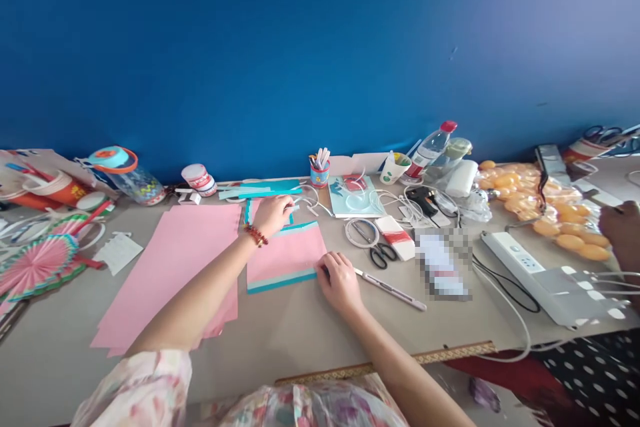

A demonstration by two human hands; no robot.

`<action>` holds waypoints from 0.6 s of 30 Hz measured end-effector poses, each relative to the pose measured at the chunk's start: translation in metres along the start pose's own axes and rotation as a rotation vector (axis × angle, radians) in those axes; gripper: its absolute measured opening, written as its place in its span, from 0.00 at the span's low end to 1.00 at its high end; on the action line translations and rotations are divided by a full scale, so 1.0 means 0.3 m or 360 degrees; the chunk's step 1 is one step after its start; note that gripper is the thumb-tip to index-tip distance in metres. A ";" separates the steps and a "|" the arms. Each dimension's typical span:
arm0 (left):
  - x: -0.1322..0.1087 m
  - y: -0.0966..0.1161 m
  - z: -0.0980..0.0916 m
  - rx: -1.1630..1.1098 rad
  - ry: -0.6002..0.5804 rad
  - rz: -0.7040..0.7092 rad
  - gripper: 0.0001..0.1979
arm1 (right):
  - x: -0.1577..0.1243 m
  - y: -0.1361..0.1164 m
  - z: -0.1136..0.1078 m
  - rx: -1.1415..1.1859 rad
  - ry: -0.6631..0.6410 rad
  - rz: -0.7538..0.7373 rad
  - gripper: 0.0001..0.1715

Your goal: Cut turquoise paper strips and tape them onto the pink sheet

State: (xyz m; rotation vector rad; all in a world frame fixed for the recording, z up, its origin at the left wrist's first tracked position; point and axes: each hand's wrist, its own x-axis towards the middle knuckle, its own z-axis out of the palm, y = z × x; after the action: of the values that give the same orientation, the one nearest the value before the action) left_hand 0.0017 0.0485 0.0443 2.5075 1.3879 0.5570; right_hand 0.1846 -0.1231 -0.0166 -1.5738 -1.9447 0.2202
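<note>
Near edge: bare table point(270, 333). Right hand point(340, 280) has fingers curled, resting at the right edge of the pink sheet point(287, 255) with blue borders; can't tell if it grips. Sheet lies flat on the table, between both hands. Pen point(393, 290) just right of the right hand. Pink paper stack point(175, 267) on the left, under the left forearm. Left hand point(273, 215), fingertips drawn together, is over the sheet's far end; can't tell what it holds. Scissors point(383, 254) right of the sheet. Farther: blue strips point(273, 187), pen cup point(319, 177), then blue wall point(300, 67).
</note>
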 end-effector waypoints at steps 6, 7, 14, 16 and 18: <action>0.107 0.037 0.031 0.0166 0.0126 0.0047 0.09 | -0.008 0.014 -0.005 0.0284 0.0174 0.0031 0.07; 0.085 0.054 0.044 0.0169 0.0095 0.0092 0.07 | -0.009 0.018 -0.004 0.0332 0.0204 0.0050 0.07; -0.066 0.123 0.166 0.0223 -0.0134 0.0156 0.04 | -0.008 0.034 -0.003 0.0489 0.0276 0.0135 0.06; -0.064 0.123 0.185 0.0229 -0.0146 0.0107 0.05 | -0.009 0.030 -0.002 0.0486 0.0297 0.0139 0.06; -0.051 0.119 0.195 0.0215 -0.0165 0.0070 0.05 | -0.008 0.021 -0.004 0.0465 0.0321 0.0113 0.06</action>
State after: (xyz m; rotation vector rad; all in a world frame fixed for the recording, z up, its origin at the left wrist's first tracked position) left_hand 0.0467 0.0161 0.0012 2.6367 1.3784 0.3462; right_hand 0.1907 -0.1240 -0.0195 -1.4146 -1.6226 0.3446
